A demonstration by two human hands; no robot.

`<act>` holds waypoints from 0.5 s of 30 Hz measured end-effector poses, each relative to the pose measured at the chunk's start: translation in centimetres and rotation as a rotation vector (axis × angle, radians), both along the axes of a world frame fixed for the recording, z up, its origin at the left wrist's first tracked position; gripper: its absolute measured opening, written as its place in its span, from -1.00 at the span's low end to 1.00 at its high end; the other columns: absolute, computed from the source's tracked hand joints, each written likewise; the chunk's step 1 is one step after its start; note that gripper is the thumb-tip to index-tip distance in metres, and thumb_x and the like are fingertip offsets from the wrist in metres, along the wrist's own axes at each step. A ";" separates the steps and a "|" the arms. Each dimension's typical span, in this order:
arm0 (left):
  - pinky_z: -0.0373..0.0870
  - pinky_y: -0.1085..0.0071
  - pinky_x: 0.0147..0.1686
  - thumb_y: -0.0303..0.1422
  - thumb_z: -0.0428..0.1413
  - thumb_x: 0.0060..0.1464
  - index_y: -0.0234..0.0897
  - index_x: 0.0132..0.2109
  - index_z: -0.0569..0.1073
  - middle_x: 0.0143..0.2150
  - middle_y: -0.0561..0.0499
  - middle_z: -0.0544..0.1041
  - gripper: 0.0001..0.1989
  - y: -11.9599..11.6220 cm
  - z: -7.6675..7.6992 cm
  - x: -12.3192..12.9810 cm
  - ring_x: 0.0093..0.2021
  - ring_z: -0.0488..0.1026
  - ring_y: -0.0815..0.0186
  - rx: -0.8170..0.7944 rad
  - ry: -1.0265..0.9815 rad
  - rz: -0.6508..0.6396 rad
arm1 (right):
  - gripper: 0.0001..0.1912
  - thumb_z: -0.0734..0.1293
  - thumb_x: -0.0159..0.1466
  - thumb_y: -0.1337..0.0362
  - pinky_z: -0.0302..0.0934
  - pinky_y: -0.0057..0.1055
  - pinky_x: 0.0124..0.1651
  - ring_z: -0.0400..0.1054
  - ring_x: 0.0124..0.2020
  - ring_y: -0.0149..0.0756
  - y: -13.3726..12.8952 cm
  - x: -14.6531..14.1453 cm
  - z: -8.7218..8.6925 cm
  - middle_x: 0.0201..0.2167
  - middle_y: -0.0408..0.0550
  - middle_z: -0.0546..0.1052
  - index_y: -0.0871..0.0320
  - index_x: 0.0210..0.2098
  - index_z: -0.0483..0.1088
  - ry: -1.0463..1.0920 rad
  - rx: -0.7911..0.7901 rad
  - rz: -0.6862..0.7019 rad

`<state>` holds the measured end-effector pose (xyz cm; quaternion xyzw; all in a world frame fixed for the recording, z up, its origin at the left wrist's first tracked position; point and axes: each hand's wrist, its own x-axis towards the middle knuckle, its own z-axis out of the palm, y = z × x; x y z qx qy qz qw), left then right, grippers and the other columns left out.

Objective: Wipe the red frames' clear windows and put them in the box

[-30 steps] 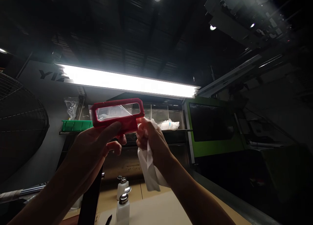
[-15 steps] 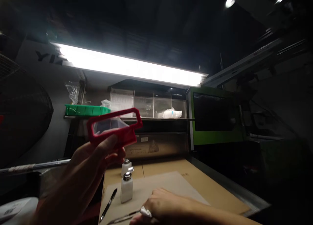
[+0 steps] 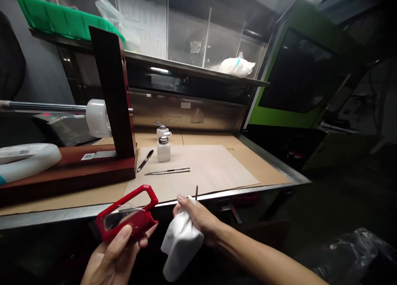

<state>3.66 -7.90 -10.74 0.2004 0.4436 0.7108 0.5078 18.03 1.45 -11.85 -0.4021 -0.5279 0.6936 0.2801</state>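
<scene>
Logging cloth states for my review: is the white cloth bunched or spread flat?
Bunched: the white cloth is gathered in the right hand, its loose folds hanging below.

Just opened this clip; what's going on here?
A person's left hand holds a red frame before a bench. The right hand grips a white cloth, with a thin dark rod poking up there. On the bench, a slim metal tool and a black pen-like tool lie near two white bottles.
</scene>
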 end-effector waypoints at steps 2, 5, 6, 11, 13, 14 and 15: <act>0.49 0.39 -0.32 -0.16 0.31 -0.23 -0.21 -0.54 0.53 -0.61 0.06 0.43 -0.77 -0.2 -0.6 0.5 -0.47 0.34 0.31 -0.035 0.003 -0.030 | -0.40 0.25 0.06 -0.28 -0.07 -0.53 -0.55 0.04 -0.64 -0.52 -0.4 -0.8 0.0 -0.69 -0.25 0.22 0.21 -0.55 0.29 0.077 -0.007 -0.010; 0.40 0.49 -0.41 -0.13 0.31 -0.25 -0.19 -0.36 0.59 -0.57 0.06 0.46 -0.72 -0.3 -1.2 0.7 -0.50 0.33 0.35 -0.101 0.055 -0.079 | -0.41 0.31 0.03 -0.26 0.00 -0.52 -0.48 0.10 -0.59 -0.50 -0.7 -1.7 -0.4 -0.65 -0.24 0.24 0.21 -0.54 0.27 0.178 0.031 -0.040; 0.38 0.51 -0.41 -0.13 0.31 -0.26 -0.19 -0.32 0.59 -0.57 0.06 0.47 -0.68 -0.4 -1.3 0.7 -0.51 0.33 0.35 -0.126 0.071 -0.086 | -0.41 0.30 0.03 -0.27 0.01 -0.51 -0.47 0.10 -0.58 -0.49 -0.8 -1.9 -0.6 -0.64 -0.24 0.24 0.20 -0.54 0.26 0.192 0.040 -0.050; 0.35 0.51 -0.47 -0.12 0.33 -0.31 -0.21 -0.40 0.57 -0.62 0.07 0.44 -0.69 -0.5 -1.4 -0.4 -0.55 0.28 0.37 -0.172 0.037 -0.021 | -0.41 0.30 0.04 -0.27 -0.06 -0.54 -0.52 0.04 -0.61 -0.52 -1.0 -1.2 -1.4 -0.63 -0.26 0.21 0.20 -0.50 0.29 0.175 0.009 0.017; 0.33 0.50 -0.55 -0.11 0.33 -0.34 -0.24 -0.51 0.54 -0.65 0.08 0.38 -0.70 -0.5 -1.2 -1.0 -0.58 0.25 0.38 -0.193 -0.013 -0.046 | -0.46 0.38 0.00 -0.20 -0.04 -0.54 -0.49 0.10 -0.56 -0.51 -1.0 -0.3 -1.5 -0.58 -0.25 0.28 0.20 -0.40 0.36 0.150 0.027 0.190; 0.32 0.50 -0.58 -0.11 0.33 -0.34 -0.25 -0.54 0.53 -0.67 0.08 0.35 -0.70 -0.5 -1.0 -1.2 -0.59 0.26 0.37 -0.211 -0.038 -0.061 | -0.50 0.44 -0.03 -0.12 -0.02 -0.54 -0.47 0.13 -0.53 -0.49 -1.0 0.2 -1.5 -0.55 -0.24 0.31 0.20 -0.37 0.38 0.129 0.040 0.291; 0.32 0.50 -0.60 -0.12 0.33 -0.35 -0.26 -0.55 0.52 -0.70 0.10 0.31 -0.70 -0.5 -0.8 -1.4 -0.59 0.26 0.37 -0.230 -0.062 -0.066 | -0.54 0.48 -0.05 -0.03 -0.01 -0.53 -0.45 0.15 -0.50 -0.49 -1.0 0.6 -1.5 -0.52 -0.23 0.33 0.20 -0.36 0.40 0.107 0.056 0.376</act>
